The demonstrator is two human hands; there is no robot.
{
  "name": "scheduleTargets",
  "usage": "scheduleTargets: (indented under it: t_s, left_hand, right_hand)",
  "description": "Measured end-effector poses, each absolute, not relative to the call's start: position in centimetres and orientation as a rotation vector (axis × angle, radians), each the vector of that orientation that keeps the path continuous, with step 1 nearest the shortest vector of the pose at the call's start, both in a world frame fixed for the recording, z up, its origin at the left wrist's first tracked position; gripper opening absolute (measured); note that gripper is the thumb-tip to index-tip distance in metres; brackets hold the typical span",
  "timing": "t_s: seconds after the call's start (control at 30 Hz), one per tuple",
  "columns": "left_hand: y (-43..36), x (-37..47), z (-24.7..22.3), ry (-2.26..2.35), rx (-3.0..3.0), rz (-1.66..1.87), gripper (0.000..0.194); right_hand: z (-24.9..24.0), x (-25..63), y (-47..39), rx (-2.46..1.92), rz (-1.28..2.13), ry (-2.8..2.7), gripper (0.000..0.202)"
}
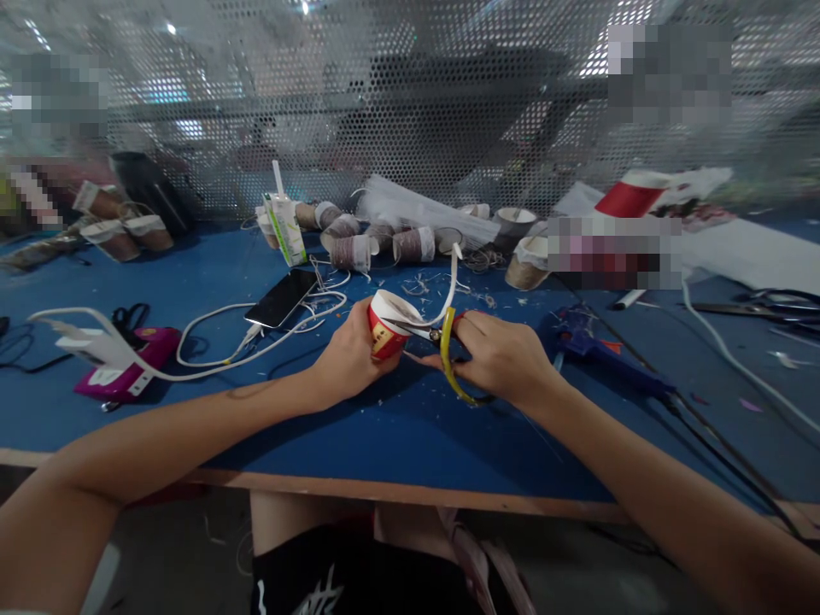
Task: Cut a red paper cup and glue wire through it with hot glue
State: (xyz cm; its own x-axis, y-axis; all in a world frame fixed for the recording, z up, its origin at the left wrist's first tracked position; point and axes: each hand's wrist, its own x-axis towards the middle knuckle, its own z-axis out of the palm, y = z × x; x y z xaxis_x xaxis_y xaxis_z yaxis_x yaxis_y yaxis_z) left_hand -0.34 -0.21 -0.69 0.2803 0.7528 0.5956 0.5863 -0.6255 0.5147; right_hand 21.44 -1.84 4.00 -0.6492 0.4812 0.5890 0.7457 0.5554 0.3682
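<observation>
My left hand [349, 359] grips a red and white paper cup [389, 325], tilted with its mouth toward the right. My right hand [503, 357] holds yellow-handled scissors [448, 359], whose blades meet the cup's rim. A thin white strip [452, 286] curls upward from the rim beside the blades. Both hands hover just above the blue table [410, 427], near its front edge.
A phone [282, 297] on a white cable lies left of the cup, with a pink box [125, 369] further left. Several wrapped cups [359, 248] and a drink carton [286, 226] stand behind. A blue glue gun [595, 346] lies right. Perforated metal screen at back.
</observation>
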Motion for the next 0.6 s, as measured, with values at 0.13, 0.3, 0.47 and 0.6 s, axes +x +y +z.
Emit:
scheduleTargets:
  t_s: [0.13,0.3,0.47,0.6]
  left_hand:
    - [-0.15,-0.39,-0.83,1.240,2.369,1.278,0.068]
    - [-0.13,-0.48,-0.85,1.237,2.383,1.291,0.067]
    - [-0.14,-0.57,-0.83,1.207,2.441,1.348,0.070]
    - [-0.17,-0.53,-0.71,1.219,2.527,1.348,0.072]
  right_hand:
    - [3.83,21.65,-1.72,-0.953,-0.819,-2.397,0.064]
    - [3.75,21.76,-1.75,-0.952,-0.824,-2.408,0.063]
    - [3.84,21.41,-1.90,-0.993,-0.781,-2.400,0.066]
    - [3.89,21.22,-2.05,-1.078,-0.754,-2.398,0.068]
